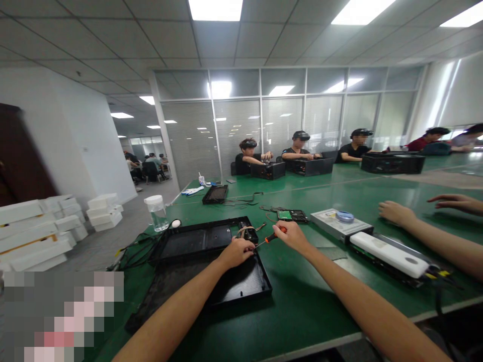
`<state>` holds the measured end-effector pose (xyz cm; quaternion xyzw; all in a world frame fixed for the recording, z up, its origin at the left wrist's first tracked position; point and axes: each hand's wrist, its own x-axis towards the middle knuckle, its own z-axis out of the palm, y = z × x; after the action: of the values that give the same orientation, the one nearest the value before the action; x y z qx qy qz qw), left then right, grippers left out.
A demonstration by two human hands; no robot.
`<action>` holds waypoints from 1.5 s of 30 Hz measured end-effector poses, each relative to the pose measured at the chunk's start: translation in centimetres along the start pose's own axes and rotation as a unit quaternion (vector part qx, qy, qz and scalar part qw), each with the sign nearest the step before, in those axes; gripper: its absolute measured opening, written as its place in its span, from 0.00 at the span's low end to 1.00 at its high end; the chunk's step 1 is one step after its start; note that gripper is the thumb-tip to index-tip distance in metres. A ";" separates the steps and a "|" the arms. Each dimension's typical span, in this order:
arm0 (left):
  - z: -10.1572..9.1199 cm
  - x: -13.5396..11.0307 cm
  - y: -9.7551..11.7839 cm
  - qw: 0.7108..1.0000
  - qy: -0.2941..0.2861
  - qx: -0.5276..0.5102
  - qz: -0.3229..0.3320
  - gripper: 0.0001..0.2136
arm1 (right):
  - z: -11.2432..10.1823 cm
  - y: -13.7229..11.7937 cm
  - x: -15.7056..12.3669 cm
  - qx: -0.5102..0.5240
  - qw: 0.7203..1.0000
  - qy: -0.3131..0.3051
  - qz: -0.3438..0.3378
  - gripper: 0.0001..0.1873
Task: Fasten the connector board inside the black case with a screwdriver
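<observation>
A screwdriver with an orange and black handle point(270, 237) is in my right hand point(293, 236), its shaft slanting down to the left. The tip ends beside the fingertips of my left hand point(236, 254), which are pinched together over the inside of an open black metal case point(211, 286). What those fingers hold, if anything, is too small to make out. Beige and dark wires point(247, 231) lie just behind my left hand, at the case's far right corner. The case lies flat on the green table point(302, 296), and my left forearm hides part of it.
Right of my hands sit a grey metal drive box point(328, 223) with a tape roll point(344, 216), and a white, long unit point(388, 254). A neighbour's hands point(398, 213) rest beyond them. A green circuit board point(285, 215) lies behind; a lidded water cup point(156, 213) stands left.
</observation>
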<state>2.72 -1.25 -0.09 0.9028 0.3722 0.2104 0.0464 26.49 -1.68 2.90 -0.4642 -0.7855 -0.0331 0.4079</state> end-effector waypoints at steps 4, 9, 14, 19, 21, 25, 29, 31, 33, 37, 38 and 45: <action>0.0 0.0 0.1 1.000 -0.015 0.002 0.007 0.07 | -0.4 -0.3 0.1 -0.013 1.000 0.005 -0.012 0.17; 0.0 0.0 0.1 1.000 -0.011 0.000 0.010 0.07 | -0.4 -0.3 0.1 0.004 1.000 0.016 -0.009 0.18; -0.1 0.0 0.0 1.000 -0.013 0.013 0.012 0.07 | -0.2 -0.1 0.1 0.002 1.000 0.016 -0.010 0.17; -0.2 0.1 0.2 1.000 -0.013 0.015 0.009 0.07 | -0.9 -1.4 0.5 -0.059 0.998 -0.015 -0.006 0.18; -0.2 0.0 0.3 1.000 -0.010 0.012 -0.001 0.06 | -1.7 -2.8 1.1 -0.101 0.994 -0.048 -0.006 0.20; -0.3 0.0 0.5 1.000 -0.004 0.006 -0.017 0.06 | -3.5 -6.2 3.0 -0.140 0.976 -0.168 -0.012 0.22; -0.5 -0.1 0.5 1.000 -0.001 0.005 -0.017 0.05 | -3.9 -8.9 5.3 -0.093 0.953 -0.288 0.007 0.17; -0.5 -0.2 0.5 1.000 0.000 0.000 -0.021 0.05 | -3.4 -9.9 6.1 -0.115 0.949 -0.293 0.019 0.21; -0.6 -0.3 0.6 1.000 0.000 -0.006 -0.026 0.05 | -2.8 -10.7 6.5 -0.175 0.948 -0.262 0.050 0.30; -0.7 -0.6 0.8 0.999 -0.001 -0.014 -0.034 0.04 | -2.1 -11.7 6.1 -0.220 0.947 -0.223 0.071 0.32; -0.7 -0.6 0.8 0.999 -0.001 -0.015 -0.037 0.04 | -2.1 -11.7 5.9 -0.210 0.949 -0.226 0.059 0.30; -1.0 -0.5 1.2 0.999 -0.010 -0.015 -0.037 0.07 | -2.3 -10.6 6.3 -0.250 0.946 -0.193 0.076 0.35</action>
<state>2.76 -2.48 0.96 0.8898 0.4016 0.2046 0.0712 18.41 -4.31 12.12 -0.6074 -0.7779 -0.1073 0.1202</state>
